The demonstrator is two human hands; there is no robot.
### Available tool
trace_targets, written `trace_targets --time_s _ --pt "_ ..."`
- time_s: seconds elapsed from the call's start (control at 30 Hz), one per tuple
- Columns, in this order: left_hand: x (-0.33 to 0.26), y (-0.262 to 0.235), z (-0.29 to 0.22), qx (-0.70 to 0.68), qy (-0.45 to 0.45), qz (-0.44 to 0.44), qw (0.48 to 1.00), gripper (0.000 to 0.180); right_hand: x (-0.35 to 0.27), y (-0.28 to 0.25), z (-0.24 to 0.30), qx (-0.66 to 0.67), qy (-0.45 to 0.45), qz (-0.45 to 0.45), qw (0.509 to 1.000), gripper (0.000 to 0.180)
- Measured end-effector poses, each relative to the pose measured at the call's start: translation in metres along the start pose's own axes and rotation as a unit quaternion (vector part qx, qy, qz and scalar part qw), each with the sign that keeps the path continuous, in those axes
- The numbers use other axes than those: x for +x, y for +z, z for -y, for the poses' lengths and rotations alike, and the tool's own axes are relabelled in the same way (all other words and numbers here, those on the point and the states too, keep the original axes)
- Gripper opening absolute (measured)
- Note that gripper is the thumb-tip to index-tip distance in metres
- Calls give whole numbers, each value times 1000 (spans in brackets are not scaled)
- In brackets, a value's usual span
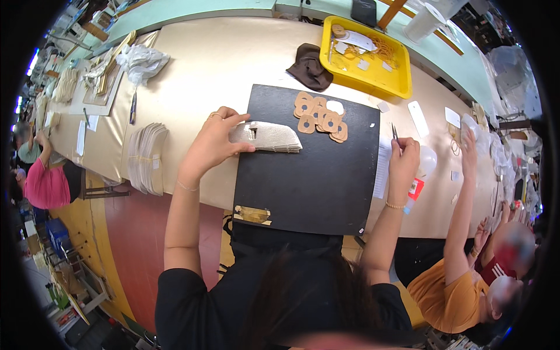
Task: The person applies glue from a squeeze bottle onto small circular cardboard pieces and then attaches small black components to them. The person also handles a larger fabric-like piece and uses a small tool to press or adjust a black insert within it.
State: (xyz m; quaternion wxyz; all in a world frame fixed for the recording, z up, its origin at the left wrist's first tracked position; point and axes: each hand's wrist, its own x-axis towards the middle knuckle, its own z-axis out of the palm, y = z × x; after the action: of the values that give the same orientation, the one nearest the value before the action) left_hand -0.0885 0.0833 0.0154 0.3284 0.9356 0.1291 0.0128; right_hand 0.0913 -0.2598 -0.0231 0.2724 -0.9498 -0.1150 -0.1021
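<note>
A stack of cream, curved flat pieces [274, 137] with a small slot near one end lies on the black board [303, 186]. Thumb and fingers of my left hand [217, 139] close around the stack's left end. My right hand [403, 166] is raised at the board's right edge, its fingers pinched on a slim, dark, pointed tool [395, 132] that looks like tweezers, tip up. Tan rounded pieces with small holes [331, 121] are heaped at the board's far side, with a white one [335, 107] among them.
A yellow tray [373, 86] with rubber bands and small pieces stands behind the board, beside a dark cloth [309, 67]. A banded stack of cream pieces [147, 157] lies left. A co-worker in an orange top [446, 300] reaches over the table on the right.
</note>
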Motion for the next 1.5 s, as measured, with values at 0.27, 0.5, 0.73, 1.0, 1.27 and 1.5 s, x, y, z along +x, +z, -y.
trace_targets --time_s 0.27,0.5,0.73,1.0,1.27,1.5 --pt "-20 11 -19 154 38 -118 980 50 -34 -11 15 140 44 65 987 14" --pt "-27 24 -27 126 64 -156 978 26 -54 -6 22 389 95 100 911 15" --pt "-35 14 -42 -328 -145 -41 933 15 -76 -13 65 478 103 178 854 14" --pt "-29 6 -45 -251 -51 -91 962 22 -76 -15 91 467 58 240 849 18" --pt "-9 19 -17 225 163 -198 940 8 -81 -19 78 407 24 231 883 17" --pt "-15 4 -19 -113 -71 -55 989 5 -84 -15 78 426 29 265 865 25"
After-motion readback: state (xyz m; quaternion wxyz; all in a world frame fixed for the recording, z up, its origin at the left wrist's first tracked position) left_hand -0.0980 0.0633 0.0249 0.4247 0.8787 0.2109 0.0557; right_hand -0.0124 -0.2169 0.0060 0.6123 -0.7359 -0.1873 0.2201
